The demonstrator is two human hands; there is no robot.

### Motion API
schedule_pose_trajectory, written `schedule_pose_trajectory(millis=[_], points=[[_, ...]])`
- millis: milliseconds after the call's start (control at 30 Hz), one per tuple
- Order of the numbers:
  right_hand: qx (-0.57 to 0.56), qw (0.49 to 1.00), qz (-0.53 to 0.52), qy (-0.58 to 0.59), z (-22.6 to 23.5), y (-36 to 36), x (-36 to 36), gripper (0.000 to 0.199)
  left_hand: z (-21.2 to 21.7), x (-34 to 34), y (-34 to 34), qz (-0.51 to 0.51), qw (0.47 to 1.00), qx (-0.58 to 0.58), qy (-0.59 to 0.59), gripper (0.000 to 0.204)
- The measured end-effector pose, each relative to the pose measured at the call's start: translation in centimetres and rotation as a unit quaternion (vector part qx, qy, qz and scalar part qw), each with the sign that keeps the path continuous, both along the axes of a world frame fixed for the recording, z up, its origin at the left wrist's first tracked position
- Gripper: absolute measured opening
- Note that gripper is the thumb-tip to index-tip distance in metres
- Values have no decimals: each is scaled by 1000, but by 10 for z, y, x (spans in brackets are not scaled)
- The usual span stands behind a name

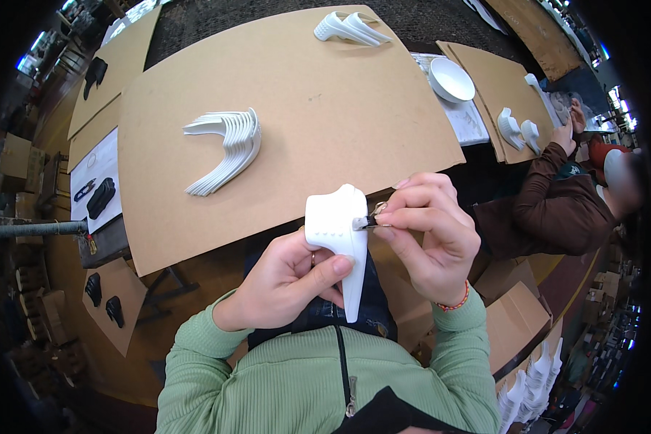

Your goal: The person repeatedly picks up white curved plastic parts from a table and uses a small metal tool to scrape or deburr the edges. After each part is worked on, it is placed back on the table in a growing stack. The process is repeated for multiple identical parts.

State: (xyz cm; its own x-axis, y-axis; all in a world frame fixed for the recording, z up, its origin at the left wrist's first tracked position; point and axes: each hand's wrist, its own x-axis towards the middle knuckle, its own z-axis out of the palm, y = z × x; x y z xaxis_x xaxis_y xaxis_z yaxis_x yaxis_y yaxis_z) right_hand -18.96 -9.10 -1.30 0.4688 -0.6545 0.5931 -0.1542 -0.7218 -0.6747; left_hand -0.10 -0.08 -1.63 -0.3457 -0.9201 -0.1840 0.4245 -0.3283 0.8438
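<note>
I see the white moulded plastic part (338, 235), a broad rounded head tapering to a narrow stem, held up in front of my chest, just past the near edge of the brown cardboard-covered table (304, 101). My left hand (289, 278) is closed around it from the left and below: the thumb lies across the front of the stem, the other fingers wrap behind. My right hand (427, 231) is just to the right of the part, fingers curled in and pinched on a small metal-and-black tool (370, 220), whose tip touches the right edge of the part's head. Both hands are shut on what they hold.

Well apart on the table, to the upper left, lies a nested stack of white curved plastic pieces (228, 148); another small group of white pieces (349, 27) sits at the far edge. To the right, a person in a brown sleeve (557, 206) works at a neighbouring board beside a white bowl (450, 78).

I cannot make out the tool's shape: my right fingers hide most of it. The back of the part and the lower end of its stem are partly covered by my left hand. The black items at the far left are too small to identify.
</note>
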Motion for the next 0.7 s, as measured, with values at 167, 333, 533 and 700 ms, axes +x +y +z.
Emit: schedule_pose_trajectory(millis=[167,333,533,700], points=[[-11,1000,10,11,2,0,0,19,3,2,-1,-18,1000,6,-10,29],[-19,999,32,34,4,-1,-4,19,5,3,-1,-25,1000,15,-4,29],[-35,998,28,44,5,0,-5,18,6,3,-2,-31,999,33,6,29],[-49,997,21,48,6,1,-5,19,7,2,-3,-26,999,40,19,30]])
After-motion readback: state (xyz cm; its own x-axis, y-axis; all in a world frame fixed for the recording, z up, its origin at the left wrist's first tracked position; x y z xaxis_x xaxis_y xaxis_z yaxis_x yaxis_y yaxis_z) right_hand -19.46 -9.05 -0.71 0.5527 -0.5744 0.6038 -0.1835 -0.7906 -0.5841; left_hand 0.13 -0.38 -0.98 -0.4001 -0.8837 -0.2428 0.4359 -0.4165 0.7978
